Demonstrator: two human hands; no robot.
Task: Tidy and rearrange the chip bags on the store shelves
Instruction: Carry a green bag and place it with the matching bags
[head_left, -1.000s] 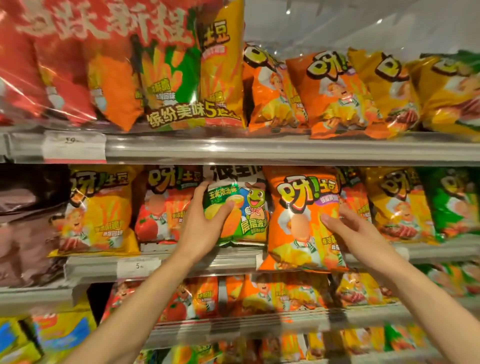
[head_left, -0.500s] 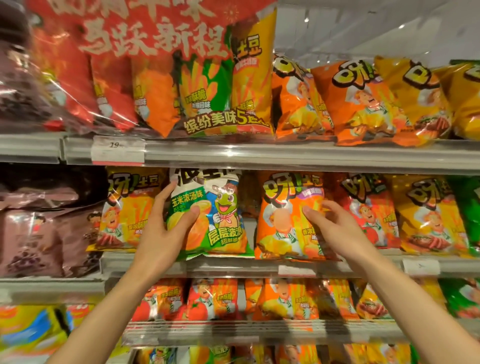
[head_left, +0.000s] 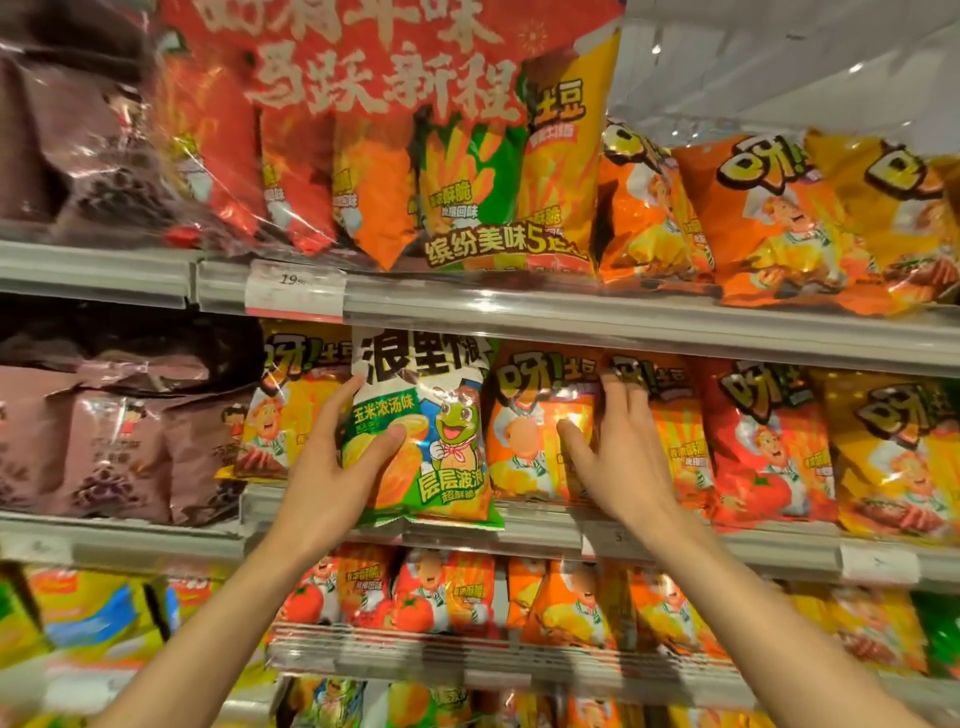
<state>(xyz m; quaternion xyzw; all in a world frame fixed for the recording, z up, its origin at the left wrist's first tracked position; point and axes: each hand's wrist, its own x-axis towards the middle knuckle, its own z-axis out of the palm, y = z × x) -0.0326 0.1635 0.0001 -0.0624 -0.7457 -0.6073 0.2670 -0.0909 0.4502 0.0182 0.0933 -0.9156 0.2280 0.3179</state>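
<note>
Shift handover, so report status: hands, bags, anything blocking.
Left hand gripping green frog bag on middle shelf. Right hand pressed flat on orange bag. Nothing blocking.

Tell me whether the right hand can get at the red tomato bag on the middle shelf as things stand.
Probably yes. The right hand lies flat on the orange bag, empty, and the red tomato bag stands further right at the shelf front, uncovered.
</note>
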